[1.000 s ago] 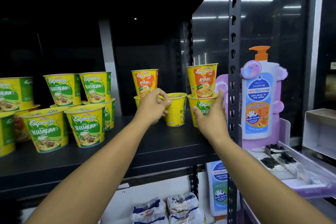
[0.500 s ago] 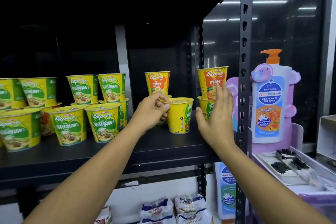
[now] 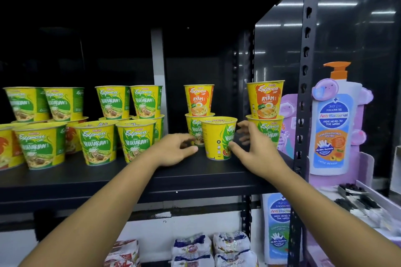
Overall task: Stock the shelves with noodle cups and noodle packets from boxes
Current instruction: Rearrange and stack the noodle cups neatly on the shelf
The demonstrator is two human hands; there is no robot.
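While upright, cup (image 3: 218, 138) between hands (image 3: 173, 150) (image 3: 255, 154).

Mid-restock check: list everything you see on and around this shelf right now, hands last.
Shelf: one, black, across the middle.
Vegetarian cups: at least seven, yellow-green, left part of shelf, two tiers.
Ayam cups: two, yellow-orange, right part of shelf, each atop a Vegetarian cup.
Front cup: one, yellow-green, upright, between the hands.
Noodle packets: at least three, mostly white, below the shelf.
Wash bottle display: one, white-blue with orange pump, right of the shelf post.
Left hand: loosely curled, left of front cup.
Right hand: spread, thumb at front cup's side.
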